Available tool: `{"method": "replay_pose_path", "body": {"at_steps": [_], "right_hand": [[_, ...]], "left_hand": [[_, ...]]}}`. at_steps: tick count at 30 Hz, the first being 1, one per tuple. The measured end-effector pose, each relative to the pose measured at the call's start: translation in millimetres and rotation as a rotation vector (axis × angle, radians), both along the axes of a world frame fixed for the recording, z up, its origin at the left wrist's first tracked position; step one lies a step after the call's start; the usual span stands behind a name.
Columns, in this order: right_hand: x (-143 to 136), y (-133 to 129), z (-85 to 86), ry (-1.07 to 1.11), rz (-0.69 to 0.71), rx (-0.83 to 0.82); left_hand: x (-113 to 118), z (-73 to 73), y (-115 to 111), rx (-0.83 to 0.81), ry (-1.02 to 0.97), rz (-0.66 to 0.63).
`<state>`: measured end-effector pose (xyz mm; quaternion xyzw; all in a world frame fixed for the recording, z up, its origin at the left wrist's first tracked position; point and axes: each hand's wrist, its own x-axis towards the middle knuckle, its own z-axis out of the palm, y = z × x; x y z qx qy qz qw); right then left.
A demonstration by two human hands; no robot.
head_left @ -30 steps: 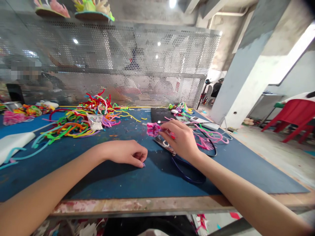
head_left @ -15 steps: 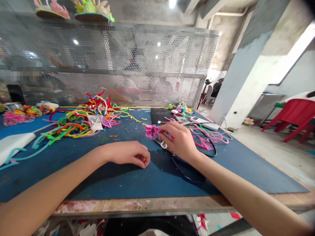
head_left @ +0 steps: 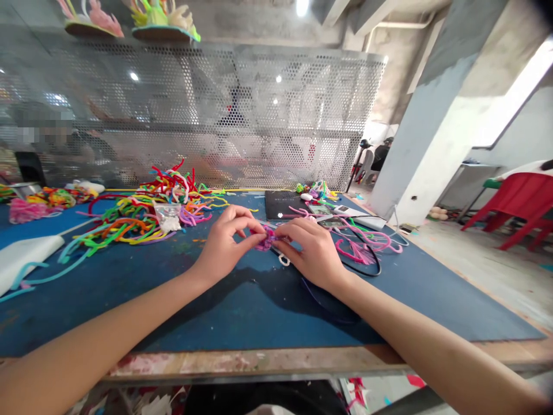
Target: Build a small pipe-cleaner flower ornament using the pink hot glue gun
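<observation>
A small pink-and-purple fuzzy piece (head_left: 264, 238) is held above the table between my two hands; its exact kind is partly hidden by fingers. My left hand (head_left: 231, 239) pinches its left side with thumb and fingertips. On the other side, my right hand (head_left: 309, 248) grips it, fingers bent and pressed together. Just below the right fingertips lies a small white ring-like thing (head_left: 284, 260). A dark blue band (head_left: 324, 305) rests on the table under my right wrist.
Left of my hands lies a heap of colourful pipe cleaners (head_left: 129, 222) with a small clear bag (head_left: 167, 217). Pink pipe cleaners (head_left: 358, 251), a black box (head_left: 280, 204) and a white device (head_left: 358, 217) are at the right. A perforated metal screen (head_left: 207, 115) stands behind the blue table (head_left: 207, 328).
My left hand has risen from the table and moved forward to take hold of the fuzzy piece. My right hand keeps its grip, with the piece now slightly lower.
</observation>
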<state>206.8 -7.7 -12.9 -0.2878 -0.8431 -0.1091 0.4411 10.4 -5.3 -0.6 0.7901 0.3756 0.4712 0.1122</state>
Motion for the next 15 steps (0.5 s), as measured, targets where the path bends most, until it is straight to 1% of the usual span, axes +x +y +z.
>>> {"method": "replay_pose_path", "body": {"at_steps": [4, 6, 8, 9, 10, 11, 12, 13, 14, 15], "right_hand": [[-1.1, 0.4, -2.4, -0.042, 0.007, -0.052], [-1.2, 1.5, -3.3, -0.038, -0.006, -0.071], [-1.2, 2.3, -3.7, -0.029, -0.029, -0.084], [-1.3, 2.3, -3.8, -0.027, -0.041, -0.093], [-1.4, 2.1, -3.8, -0.025, -0.054, -0.103], [-1.5, 1.7, -4.0, -0.027, -0.064, -0.116], [-1.7, 1.1, -4.2, -0.031, -0.068, -0.127], [-1.8, 0.4, -4.5, -0.035, -0.070, -0.137], [-2.1, -0.3, -4.9, -0.039, -0.068, -0.144], [-2.5, -0.9, -5.3, -0.042, -0.063, -0.148]], "left_hand": [[5.3, -12.9, 1.7, -0.207, -0.149, -0.056], [5.4, -16.9, 5.5, -0.328, -0.185, -0.110], [0.3, -16.2, 12.7, -0.425, -0.129, -0.220], [-5.3, -13.7, 17.9, -0.440, -0.061, -0.275], [-13.3, -10.1, 24.4, -0.421, 0.028, -0.308], [-24.0, -5.8, 32.1, -0.362, 0.143, -0.314], [-37.1, -1.2, 40.8, -0.260, 0.280, -0.237], [-52.3, 3.0, 50.3, -0.146, 0.432, -0.103], [-68.8, 6.4, 59.9, -0.071, 0.573, 0.055], [-85.9, 8.5, 69.2, -0.047, 0.686, 0.226]]}}
